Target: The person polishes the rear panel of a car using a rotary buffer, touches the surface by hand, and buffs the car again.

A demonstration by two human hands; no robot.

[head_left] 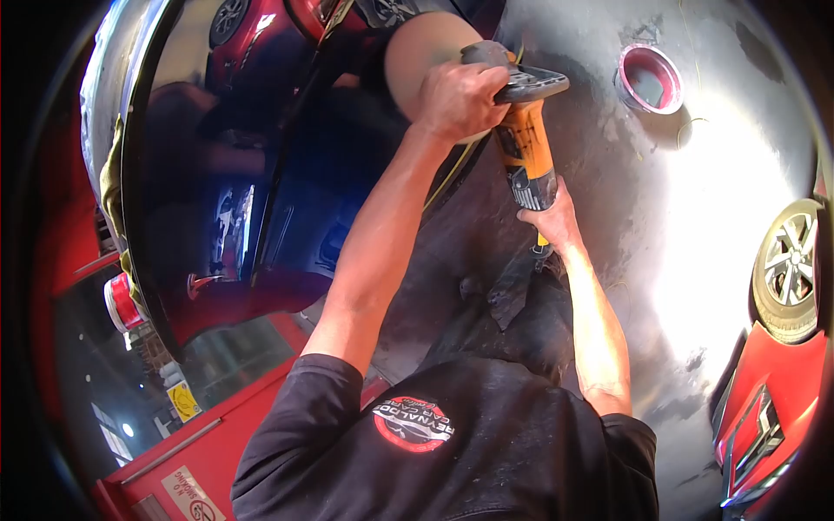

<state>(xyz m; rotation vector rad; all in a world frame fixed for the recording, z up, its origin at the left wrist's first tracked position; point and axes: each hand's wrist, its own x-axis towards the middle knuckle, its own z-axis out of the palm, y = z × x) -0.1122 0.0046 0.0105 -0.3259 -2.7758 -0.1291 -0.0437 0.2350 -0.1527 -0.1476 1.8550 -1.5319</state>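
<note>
An orange and black power polisher (526, 143) is held between both hands. My left hand (460, 100) is closed on its front handle, beside the black head. My right hand (556, 217) is wrapped round the rear end of its body, with part of the fingers hidden behind it. The large pale round pad (421, 65) stands upright on edge, against or very near the glossy dark blue car panel (347, 182); contact is partly hidden by my left hand and arm. A yellow cord runs down beside the panel.
A pink-rimmed bucket (650, 80) stands on the grey floor (599, 156) at the upper right. A red car (773, 391) and a wheel (789, 260) are at the right edge. At lower left is a red wall (230, 404) with windows and a sign.
</note>
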